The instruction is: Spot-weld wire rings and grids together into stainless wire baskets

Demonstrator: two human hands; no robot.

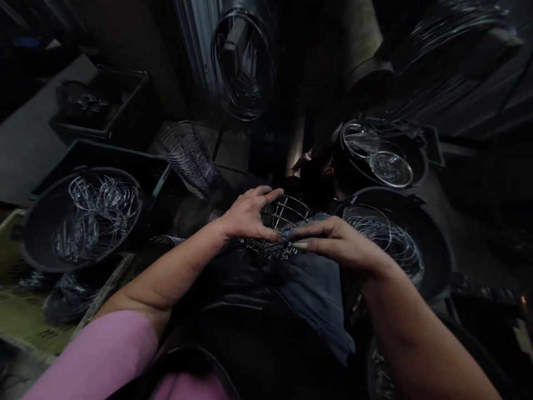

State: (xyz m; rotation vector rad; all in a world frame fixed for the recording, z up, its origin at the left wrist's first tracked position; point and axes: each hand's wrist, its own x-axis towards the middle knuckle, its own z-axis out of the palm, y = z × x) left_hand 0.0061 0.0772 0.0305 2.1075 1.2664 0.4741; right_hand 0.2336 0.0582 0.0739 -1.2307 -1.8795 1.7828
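Note:
A round wire basket [295, 204], made of thin metal bars, sits over my lap between my two hands. My left hand [249, 214] grips its left side, thumb and fingers curved around the wires. From the right, my right hand [335, 240] reaches to the near edge with thumb and fingertips close together in a pinch. What lies between those fingertips is too small and dark to make out. Small metal loops [287, 253] show just below the fingertips. A blue denim cloth [314, 294] lies on my lap under the basket.
On the left, a black tub [27, 244] of wire pieces stands by a yellow crate [25, 322] and a green crate [79, 130]. A wire mesh roll [189, 155] leans nearby. More black tubs [441, 255] are at right. A wire coil [244, 100] hangs ahead.

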